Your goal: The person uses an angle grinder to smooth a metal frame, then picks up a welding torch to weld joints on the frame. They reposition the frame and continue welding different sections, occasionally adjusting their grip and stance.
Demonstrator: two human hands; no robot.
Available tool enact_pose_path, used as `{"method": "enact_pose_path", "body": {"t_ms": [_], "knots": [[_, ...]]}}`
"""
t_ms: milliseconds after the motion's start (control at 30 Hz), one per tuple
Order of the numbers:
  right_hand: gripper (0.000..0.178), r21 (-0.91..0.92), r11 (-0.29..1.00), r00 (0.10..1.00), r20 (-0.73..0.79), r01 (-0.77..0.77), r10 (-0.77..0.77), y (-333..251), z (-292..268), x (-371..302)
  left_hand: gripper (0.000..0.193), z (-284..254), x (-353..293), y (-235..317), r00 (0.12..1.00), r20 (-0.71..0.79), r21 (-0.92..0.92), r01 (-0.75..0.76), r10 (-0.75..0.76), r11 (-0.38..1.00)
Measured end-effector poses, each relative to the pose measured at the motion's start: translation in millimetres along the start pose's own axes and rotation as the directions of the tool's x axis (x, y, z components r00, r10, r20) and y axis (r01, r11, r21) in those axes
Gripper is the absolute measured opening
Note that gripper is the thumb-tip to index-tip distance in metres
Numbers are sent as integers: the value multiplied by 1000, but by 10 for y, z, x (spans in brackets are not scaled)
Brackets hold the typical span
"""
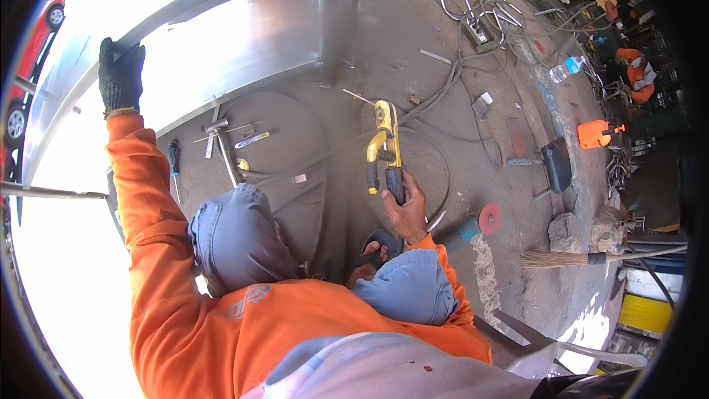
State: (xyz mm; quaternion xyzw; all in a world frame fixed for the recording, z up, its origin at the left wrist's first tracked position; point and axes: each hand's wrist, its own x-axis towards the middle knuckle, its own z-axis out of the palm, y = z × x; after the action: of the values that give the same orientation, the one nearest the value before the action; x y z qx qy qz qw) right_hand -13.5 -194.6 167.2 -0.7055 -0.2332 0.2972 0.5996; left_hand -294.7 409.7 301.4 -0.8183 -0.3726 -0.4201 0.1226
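Note:
My left hand (120, 81), in a dark knitted glove, grips the edge bar of a shiny metal frame (221, 100) with a sheet panel. My bare right hand (406, 210) is wrapped round the black handle of a yellow welding electrode holder (383, 129). A thin electrode (358, 95) sticks out of its jaws toward the frame, its tip apart from the metal. On the floor between my arms lie a hammer (229, 149), a pen-like marker (252, 140) and a screwdriver (173, 159). Close to my right wrist rests an angle grinder (465, 230) with a reddish disc.
Cables (436, 96) snake across the floor to a power box (480, 33). Rightward are a water bottle (566, 69), a black shovel-like blade (556, 165), an orange container (593, 134) and a broom (565, 258). Another person (639, 76) in orange crouches at far right.

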Motion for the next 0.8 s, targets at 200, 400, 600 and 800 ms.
{"method": "enact_pose_path", "body": {"t_ms": [200, 400, 600, 800], "knots": [[48, -281, 941, 981, 12, 190, -195, 39, -379, 225, 56, 47, 21, -224, 993, 117, -215, 9, 17, 977], [45, -712, 630, 942, 141, 310, -305, -156, -1238, 188, 48, -316, 13, 374, 659, 556, -788, 611, -507, -70], [44, -801, 570, 959, 17, 183, -284, -23, -1464, -39, 45, -910, 104, 1655, 787, 433, -580, 616, -439, 533], [42, -620, 783, 885, -333, 54, -325, 312, -1133, -133, 74, -1058, 478, 2169, 968, 119, 104, -235, 223, 966]]}}
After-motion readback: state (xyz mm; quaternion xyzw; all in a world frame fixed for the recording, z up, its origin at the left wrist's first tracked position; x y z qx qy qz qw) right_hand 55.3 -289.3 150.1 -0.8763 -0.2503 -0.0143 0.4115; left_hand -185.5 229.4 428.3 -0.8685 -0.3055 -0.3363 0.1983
